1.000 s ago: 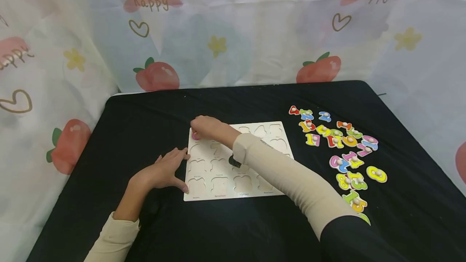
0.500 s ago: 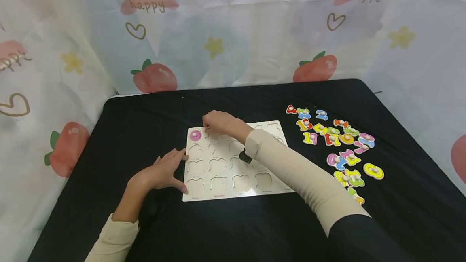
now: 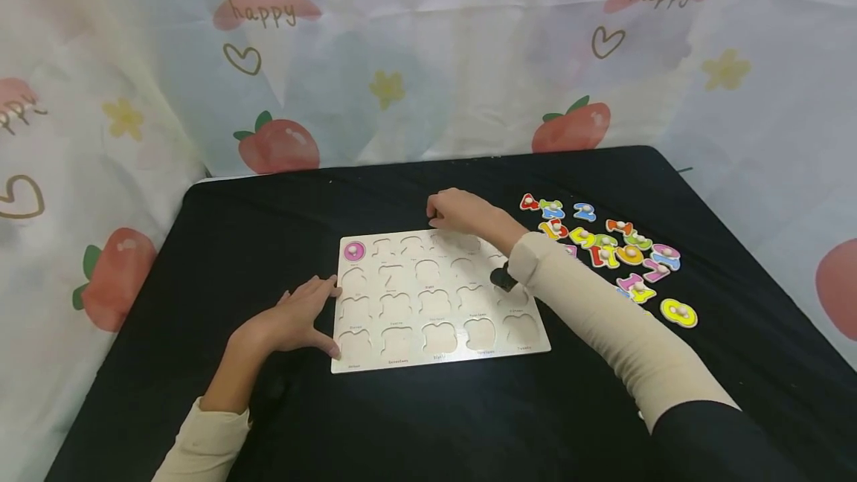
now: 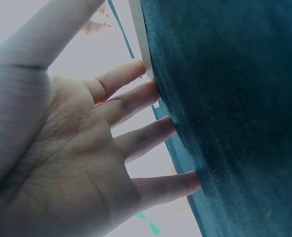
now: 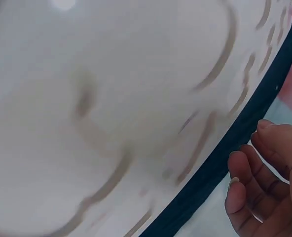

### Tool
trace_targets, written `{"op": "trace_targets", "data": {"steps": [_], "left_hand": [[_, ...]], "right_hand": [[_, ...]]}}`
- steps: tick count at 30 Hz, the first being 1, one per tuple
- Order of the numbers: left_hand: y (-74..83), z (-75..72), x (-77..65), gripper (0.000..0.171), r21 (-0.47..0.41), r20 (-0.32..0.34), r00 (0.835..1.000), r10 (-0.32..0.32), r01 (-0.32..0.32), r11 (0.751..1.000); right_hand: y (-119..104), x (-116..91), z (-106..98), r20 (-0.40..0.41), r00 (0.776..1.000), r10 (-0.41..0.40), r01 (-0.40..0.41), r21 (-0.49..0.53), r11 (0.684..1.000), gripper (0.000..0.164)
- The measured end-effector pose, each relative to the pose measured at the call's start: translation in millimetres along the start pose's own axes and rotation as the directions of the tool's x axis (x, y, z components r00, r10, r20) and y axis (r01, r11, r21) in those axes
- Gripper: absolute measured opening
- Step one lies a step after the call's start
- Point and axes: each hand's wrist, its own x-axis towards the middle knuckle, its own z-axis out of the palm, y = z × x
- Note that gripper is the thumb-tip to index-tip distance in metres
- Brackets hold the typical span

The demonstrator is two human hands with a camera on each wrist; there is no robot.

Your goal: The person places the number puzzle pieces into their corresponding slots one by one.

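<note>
A white puzzle board with number-shaped recesses lies on the black-covered table. In its far left corner recess sits a pink zero piece with a knob. My left hand rests at the board's left edge, thumb near the front corner; the left wrist view shows its fingers spread and fairly straight against the edge. Over the board's far edge hovers my right hand. In the right wrist view its fingers are loosely bent with nothing between them.
Several colourful knobbed number pieces lie scattered on the right of the black cloth. A yellow zero piece lies nearest the right side. The right sleeve covers part of them. A printed curtain stands behind the table.
My right hand has let go of the pink zero in the far left recess and moved right along the board's far edge. My left hand stays at the left edge.
</note>
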Motion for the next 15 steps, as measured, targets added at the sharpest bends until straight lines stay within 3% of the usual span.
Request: {"op": "trace_targets", "data": {"steps": [8,15], "left_hand": [[1.0,2.6,-0.7,0.101,-0.012,0.0,1.0,0.004,-0.004,1.0],[1.5,3.2,-1.4,0.102,-0.034,-0.015,1.0,-0.004,0.003,0.999]], "right_hand": [[57,-41,-10,-0.005,0.993,0.117,-0.117,0.002,0.993,0.021],[103,-88,-25,-0.073,0.99,0.122,-0.12,0.036,0.992,0.02]]}}
